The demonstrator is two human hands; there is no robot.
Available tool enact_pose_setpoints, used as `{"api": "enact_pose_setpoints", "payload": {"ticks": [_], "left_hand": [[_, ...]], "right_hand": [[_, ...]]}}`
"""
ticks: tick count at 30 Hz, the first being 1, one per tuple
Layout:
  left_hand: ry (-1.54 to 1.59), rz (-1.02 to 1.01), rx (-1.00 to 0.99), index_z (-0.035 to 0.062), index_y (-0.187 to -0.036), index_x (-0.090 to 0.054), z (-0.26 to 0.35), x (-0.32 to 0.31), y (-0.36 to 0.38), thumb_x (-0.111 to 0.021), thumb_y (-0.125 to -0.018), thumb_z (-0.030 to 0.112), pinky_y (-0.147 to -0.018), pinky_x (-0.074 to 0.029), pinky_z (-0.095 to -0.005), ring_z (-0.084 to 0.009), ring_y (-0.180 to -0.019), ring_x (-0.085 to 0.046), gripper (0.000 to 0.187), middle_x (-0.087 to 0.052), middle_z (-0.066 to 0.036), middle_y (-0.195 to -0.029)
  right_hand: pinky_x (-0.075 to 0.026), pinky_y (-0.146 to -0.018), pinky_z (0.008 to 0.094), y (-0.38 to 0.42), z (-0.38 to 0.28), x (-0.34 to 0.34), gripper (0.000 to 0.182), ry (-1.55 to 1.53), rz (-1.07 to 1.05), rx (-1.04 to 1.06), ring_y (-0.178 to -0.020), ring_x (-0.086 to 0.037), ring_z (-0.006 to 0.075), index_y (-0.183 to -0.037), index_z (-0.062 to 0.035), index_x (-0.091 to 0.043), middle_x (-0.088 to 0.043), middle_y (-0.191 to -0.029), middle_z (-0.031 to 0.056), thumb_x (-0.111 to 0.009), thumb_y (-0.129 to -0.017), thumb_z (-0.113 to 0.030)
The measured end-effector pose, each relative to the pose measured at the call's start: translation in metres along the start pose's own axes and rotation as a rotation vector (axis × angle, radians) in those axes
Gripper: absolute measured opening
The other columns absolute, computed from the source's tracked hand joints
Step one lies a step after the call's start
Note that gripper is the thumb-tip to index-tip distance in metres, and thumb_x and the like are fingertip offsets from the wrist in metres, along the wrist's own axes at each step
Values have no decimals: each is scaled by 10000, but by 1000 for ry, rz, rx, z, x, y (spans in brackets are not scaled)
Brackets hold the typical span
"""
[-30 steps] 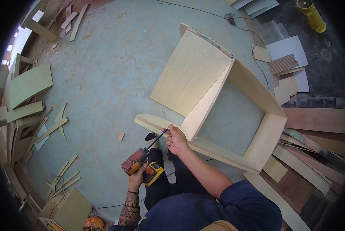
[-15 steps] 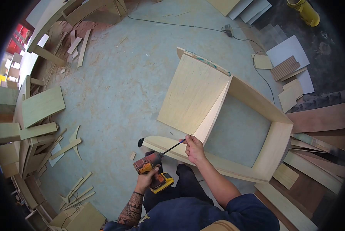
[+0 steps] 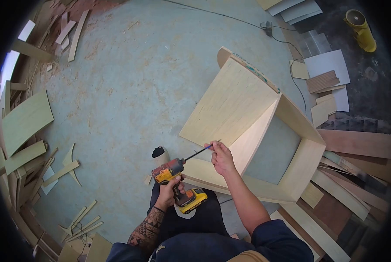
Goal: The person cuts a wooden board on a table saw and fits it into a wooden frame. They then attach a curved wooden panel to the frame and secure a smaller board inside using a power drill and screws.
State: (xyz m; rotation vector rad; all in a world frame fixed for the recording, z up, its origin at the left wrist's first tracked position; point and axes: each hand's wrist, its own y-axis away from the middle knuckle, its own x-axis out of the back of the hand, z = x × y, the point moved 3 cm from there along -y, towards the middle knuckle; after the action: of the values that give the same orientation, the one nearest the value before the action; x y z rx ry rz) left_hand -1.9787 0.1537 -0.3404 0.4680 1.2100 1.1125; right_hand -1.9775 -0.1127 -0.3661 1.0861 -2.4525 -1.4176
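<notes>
1. The floor (image 3: 130, 96) is blue-grey, with dust and bits of wood on it.
2. The wood frame (image 3: 232, 100) lies on the floor, ahead and to the right. Floor shows through a big gap in it.
3. Long boards (image 3: 357, 142) lie to the right of the frame, some on top of others.
4. More wood (image 3: 27, 122) is piled up on the far left.
5. Two legs (image 3: 208, 218) in dark pants are at the bottom, near the frame.
6. A yellow tube (image 3: 365, 37) is at the top right, on dark ground.
7. The drill (image 3: 167, 171) is up over the legs. Its nose points toward the frame.
8. The left hand (image 3: 167, 194) is wrapped around the drill's handle. I cannot tell if a finger pushes the trigger.
9. The right hand (image 3: 223, 159) pinches the bit (image 3: 197, 153) near its tip. Its other fingers curl in.
10. The bit is long and thin, dark with some blue. I cannot tell if its tip touches the frame.
11. A small block (image 3: 148, 179) lies on the floor, just left of the drill in this view.
</notes>
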Motion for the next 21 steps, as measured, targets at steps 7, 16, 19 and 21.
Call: {"api": "enact_pose_setpoints", "payload": {"ticks": [7,16,19,21], "left_hand": [[425,-68,-37,57,-1215,-588,20,66,-55,-576,-1025,447,-677,-505,-358,-145,-602,-535,434,-515,0,-679],[619,-12,-298,65,-1247,-587,8,122,-59,-559,-1021,543,-675,-476,-349,-130,-610,-502,530,-495,20,-681],[692,-89,-273,70,-1249,-597,-21,127,-66,-552,-1025,548,-676,-475,-353,-127,-614,-496,530,-507,23,-690],[702,-54,-233,73,-1251,-598,-35,128,-66,-548,-1028,545,-677,-476,-354,-128,-616,-498,524,-511,22,-693]], "right_hand": [[-378,-453,215,-146,52,-52,442,-95,-432,-191,-531,-460,44,-1191,-27,-682,-755,-1021,101,-564,-1086,-440],[-606,-847,441,-335,109,-51,253,2139,-195,710,-992,-733,353,-1157,-8,-723,-681,-1272,146,-600,-954,-95],[-623,-839,429,-359,120,-26,260,2327,-101,474,-1009,-744,325,-1168,-25,-726,-650,-1278,159,-617,-943,-95],[-625,-826,428,-354,124,-29,265,2393,-151,425,-1015,-747,313,-1172,-33,-732,-643,-1277,159,-625,-939,-96]]}}
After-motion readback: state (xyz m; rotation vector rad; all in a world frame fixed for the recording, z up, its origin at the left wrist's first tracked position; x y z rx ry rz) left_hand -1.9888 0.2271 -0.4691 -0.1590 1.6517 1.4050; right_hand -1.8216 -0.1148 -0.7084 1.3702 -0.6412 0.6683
